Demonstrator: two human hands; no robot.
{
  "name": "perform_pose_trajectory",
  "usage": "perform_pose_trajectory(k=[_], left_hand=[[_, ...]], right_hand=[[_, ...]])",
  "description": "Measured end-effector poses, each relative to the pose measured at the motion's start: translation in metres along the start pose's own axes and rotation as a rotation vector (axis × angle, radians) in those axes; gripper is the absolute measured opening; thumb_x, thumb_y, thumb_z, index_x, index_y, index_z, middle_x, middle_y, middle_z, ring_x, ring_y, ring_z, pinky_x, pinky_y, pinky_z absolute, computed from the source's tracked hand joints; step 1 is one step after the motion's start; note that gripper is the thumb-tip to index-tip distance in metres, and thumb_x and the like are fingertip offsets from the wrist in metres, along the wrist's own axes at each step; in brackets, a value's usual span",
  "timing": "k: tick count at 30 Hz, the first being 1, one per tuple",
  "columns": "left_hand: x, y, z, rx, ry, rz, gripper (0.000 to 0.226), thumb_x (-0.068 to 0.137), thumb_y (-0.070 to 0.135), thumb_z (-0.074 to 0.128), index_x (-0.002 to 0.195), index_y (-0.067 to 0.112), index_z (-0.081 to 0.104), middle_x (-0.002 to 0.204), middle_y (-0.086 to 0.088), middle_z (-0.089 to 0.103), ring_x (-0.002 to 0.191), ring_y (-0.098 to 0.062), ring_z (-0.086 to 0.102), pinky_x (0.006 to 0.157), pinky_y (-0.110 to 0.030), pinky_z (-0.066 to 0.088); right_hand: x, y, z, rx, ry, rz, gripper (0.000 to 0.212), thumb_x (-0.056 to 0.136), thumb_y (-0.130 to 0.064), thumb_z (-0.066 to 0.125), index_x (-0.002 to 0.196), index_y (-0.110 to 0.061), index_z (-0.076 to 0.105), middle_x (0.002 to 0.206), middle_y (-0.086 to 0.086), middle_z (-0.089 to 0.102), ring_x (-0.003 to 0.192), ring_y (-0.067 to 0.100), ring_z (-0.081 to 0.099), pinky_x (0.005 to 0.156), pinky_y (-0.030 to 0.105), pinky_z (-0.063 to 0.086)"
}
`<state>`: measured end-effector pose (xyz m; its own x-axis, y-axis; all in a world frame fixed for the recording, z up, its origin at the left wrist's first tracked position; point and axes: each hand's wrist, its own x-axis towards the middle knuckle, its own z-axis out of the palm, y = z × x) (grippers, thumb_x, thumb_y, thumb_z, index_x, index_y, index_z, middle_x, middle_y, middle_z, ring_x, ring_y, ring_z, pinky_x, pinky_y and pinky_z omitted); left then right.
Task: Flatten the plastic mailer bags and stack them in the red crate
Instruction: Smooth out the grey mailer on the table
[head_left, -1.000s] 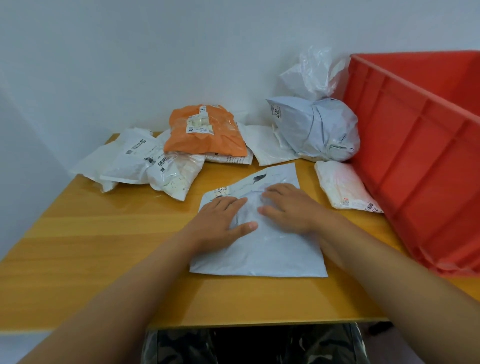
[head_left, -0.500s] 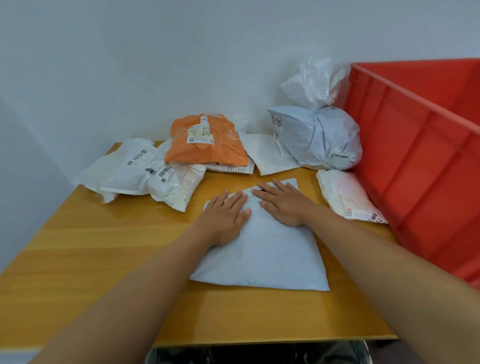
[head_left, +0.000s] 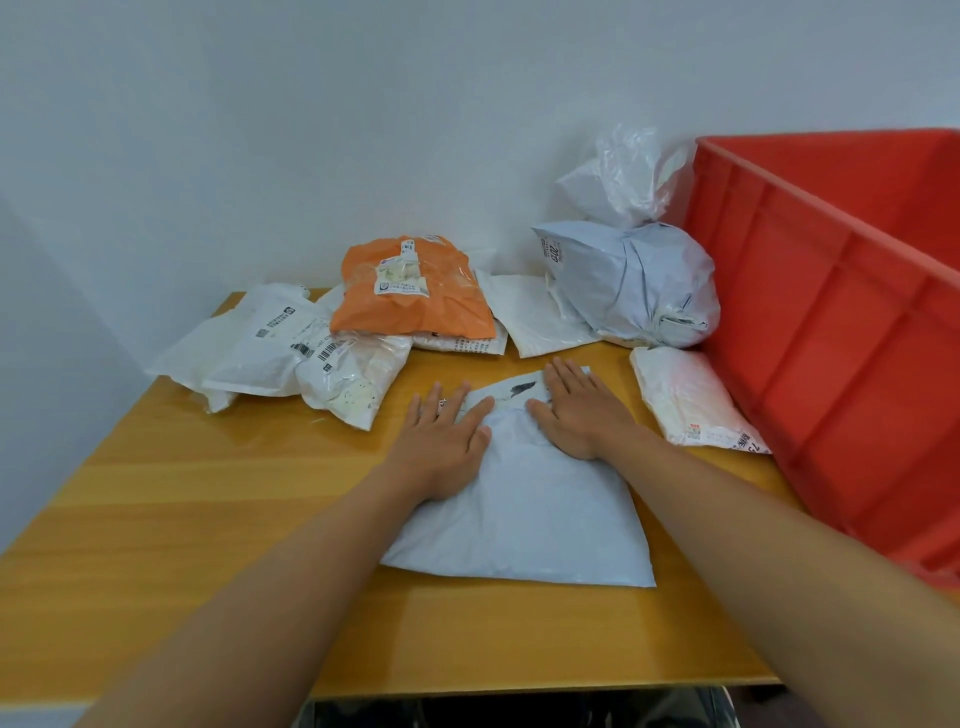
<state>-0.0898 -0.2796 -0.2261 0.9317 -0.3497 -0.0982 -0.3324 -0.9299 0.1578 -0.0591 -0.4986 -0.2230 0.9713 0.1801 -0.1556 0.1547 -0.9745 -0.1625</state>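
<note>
I see my left hand (head_left: 441, 447) and right hand (head_left: 576, 410) pressing flat, fingers straight and slightly spread, on the grey mailer (head_left: 524, 519) mid-bench (head_left: 156, 519), beside the red crate (head_left: 831, 364).

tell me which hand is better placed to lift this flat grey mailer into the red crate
Right hand: it presses the grey mailer on the side nearer the red crate.

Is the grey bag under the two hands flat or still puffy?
Nearly flat: the grey bag lies spread on the table, both palms pressing it.
</note>
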Motion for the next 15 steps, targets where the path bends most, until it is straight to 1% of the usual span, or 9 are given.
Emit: perform_pose_trajectory(k=[4, 7, 11, 15], left_hand=[[0.0004, -0.0001, 0.0, 0.004, -0.015, -0.008, 0.054, 0.104, 0.049, 0.013, 0.157, 0.039, 0.003, 0.166, 0.001, -0.007, 0.151, -0.029, -0.013, 0.122, -0.047, -0.01], [0.0001, 0.0002, -0.0003, 0.007, -0.009, -0.011, 0.055, 0.104, 0.05, 0.013, 0.157, 0.039, 0.003, 0.166, -0.001, -0.009, 0.151, -0.029, -0.015, 0.121, -0.046, -0.012], [0.0001, 0.0006, 0.0012, 0.04, 0.002, -0.088, 0.064, 0.101, 0.059, 0.014, 0.157, 0.034, -0.003, 0.165, -0.005, -0.014, 0.15, -0.03, -0.019, 0.12, -0.048, -0.013], [0.0022, -0.0001, 0.0015, 0.042, -0.013, -0.091, 0.066, 0.1, 0.061, 0.014, 0.157, 0.032, -0.006, 0.164, -0.008, -0.015, 0.151, -0.028, -0.017, 0.121, -0.049, -0.01]], right_hand=[[0.0013, -0.0014, -0.003, -0.021, -0.052, 0.008, 0.074, 0.102, -0.058, 0.012, 0.158, -0.013, -0.008, 0.165, 0.003, -0.016, 0.152, 0.016, -0.016, 0.123, 0.037, -0.008], [0.0003, -0.0015, -0.0024, -0.015, -0.037, 0.02, 0.074, 0.102, -0.058, 0.011, 0.158, -0.013, -0.008, 0.165, 0.003, -0.017, 0.152, 0.016, -0.017, 0.123, 0.036, -0.008], [-0.0002, -0.0032, -0.0011, 0.026, -0.013, 0.083, 0.077, 0.101, -0.06, 0.012, 0.158, -0.012, -0.008, 0.165, 0.006, -0.018, 0.151, 0.019, -0.018, 0.123, 0.036, -0.008], [0.001, -0.0031, -0.0001, 0.025, -0.025, 0.086, 0.078, 0.101, -0.061, 0.012, 0.158, -0.012, -0.008, 0.165, 0.007, -0.018, 0.152, 0.02, -0.016, 0.123, 0.036, -0.007]])
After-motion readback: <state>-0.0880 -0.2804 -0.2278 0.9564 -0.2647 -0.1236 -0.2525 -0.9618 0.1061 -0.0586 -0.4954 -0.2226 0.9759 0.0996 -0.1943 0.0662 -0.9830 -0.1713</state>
